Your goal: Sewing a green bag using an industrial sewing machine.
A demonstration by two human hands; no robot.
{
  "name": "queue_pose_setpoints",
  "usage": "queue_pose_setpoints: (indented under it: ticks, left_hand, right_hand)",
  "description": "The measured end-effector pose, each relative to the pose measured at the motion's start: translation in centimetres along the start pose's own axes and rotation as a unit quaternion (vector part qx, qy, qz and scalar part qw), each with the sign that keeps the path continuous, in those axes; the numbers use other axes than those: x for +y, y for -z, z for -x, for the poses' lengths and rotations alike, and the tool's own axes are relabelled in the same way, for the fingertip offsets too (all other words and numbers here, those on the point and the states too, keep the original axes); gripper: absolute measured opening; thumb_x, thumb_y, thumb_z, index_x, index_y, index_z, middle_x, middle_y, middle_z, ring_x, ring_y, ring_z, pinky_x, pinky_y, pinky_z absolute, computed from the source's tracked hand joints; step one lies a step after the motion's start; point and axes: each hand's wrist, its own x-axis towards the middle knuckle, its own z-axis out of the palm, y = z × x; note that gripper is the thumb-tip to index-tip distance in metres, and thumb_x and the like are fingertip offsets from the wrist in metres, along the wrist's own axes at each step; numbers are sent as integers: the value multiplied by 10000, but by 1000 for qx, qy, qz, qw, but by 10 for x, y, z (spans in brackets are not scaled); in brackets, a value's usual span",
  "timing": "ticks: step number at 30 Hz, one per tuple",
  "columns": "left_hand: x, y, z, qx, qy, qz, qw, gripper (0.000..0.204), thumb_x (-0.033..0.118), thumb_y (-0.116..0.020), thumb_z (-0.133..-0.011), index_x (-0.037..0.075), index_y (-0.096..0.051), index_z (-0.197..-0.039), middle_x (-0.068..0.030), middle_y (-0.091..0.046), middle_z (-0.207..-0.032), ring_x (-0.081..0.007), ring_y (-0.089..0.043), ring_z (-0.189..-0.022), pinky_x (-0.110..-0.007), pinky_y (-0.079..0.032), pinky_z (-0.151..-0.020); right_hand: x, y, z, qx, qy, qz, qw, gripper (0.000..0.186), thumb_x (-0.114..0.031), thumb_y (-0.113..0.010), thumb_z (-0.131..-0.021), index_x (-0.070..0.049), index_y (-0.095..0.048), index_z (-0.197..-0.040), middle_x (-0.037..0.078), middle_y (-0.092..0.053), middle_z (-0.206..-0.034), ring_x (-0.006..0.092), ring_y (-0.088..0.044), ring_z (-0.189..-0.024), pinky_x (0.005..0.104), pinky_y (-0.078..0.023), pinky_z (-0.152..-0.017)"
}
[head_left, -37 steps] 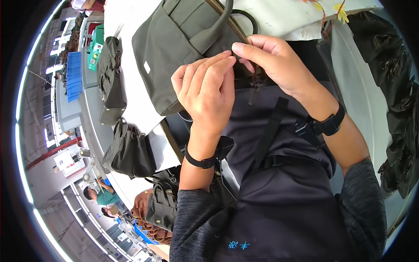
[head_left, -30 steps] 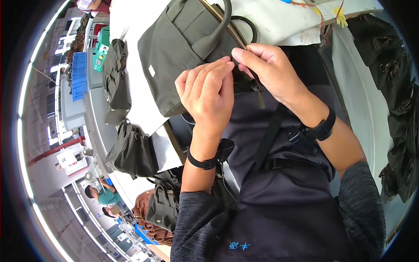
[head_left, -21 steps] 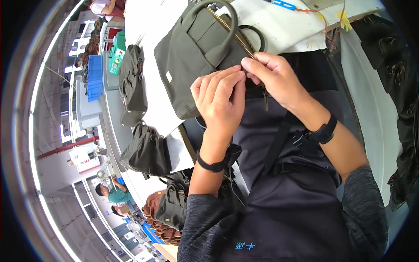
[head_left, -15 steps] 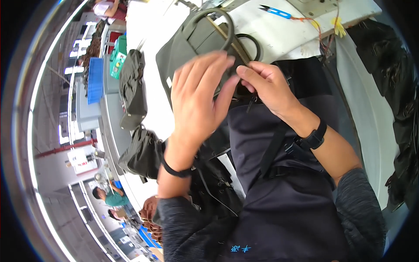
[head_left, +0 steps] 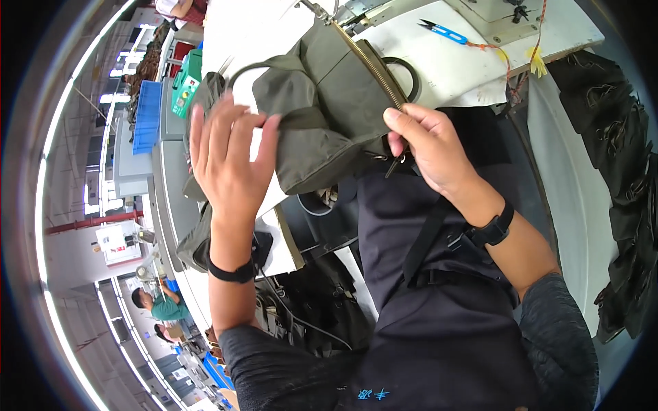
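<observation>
L hand [head_left: 233, 154] has just left the R hand's [head_left: 425, 140] fingertips & swung out to 10 o'clock: fingers spread, nothing gripped, tips blurred; can't tell if it's touching the bag. R hand, at 2 o'clock, pinches the near end of the zip [head_left: 373, 63], as it did a sec ago. So prob. only R hand steadies the bag now.

Dk green bag [head_left: 346, 85] is at 12 o'clock on the white table [head_left: 466, 77], zip running from 12 down twd 1. Its near handle [head_left: 259, 66], arched over the zip before, now flops twd 11; the dark far handle [head_left: 414, 75] stays upright at 1.

Surface: blue snips [head_left: 445, 32] lie at 1 o'clock, by an orange cord [head_left: 488, 46] & sewing m/c bed [head_left: 490, 20].

Room: dk bags [head_left: 613, 178] hang at 3 o'clock, blue bin [head_left: 147, 116] & green box [head_left: 186, 83] at 10, co-worker in green [head_left: 169, 307] seated at 8, strip lights [head_left: 51, 240] down the far L rim
</observation>
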Motion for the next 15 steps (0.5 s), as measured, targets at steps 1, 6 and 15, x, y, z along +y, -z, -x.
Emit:
queue_pose_setpoints:
  ticks: [1,6,15]
  left_hand:
    - [1,0,7,-18,9,13,1000,189,159,-866,-830,98,-713,-923,-52,-713,-1031,-274,-716,-1096,-507,-502,-1068]
    - [24,-14,2,-71,103,108,986,274,166,-729,-978,51,-702,-1224,-117,-758,-1158,-320,-724,-1078,-497,-512,-1076]
    - [77,-26,-31,-143,144,161,966,405,277,-591,-1045,110,-654,-1409,-112,-679,-1376,-243,-628,-1267,-459,-275,-1183]
  right_hand:
    - [0,-4,0,-4,4,-11,1000,327,-285,-661,-1059,-81,-639,-803,-23,-600,-733,44,-520,-682,224,-383,-643]
    - [-16,-22,5,30,-62,-78,995,252,-257,-667,-1058,-87,-656,-873,-16,-612,-761,62,-521,-680,233,-417,-671]
    - [-28,-36,9,41,-109,-197,974,212,-239,-622,-1088,-86,-645,-942,12,-621,-827,112,-563,-726,270,-466,-702]
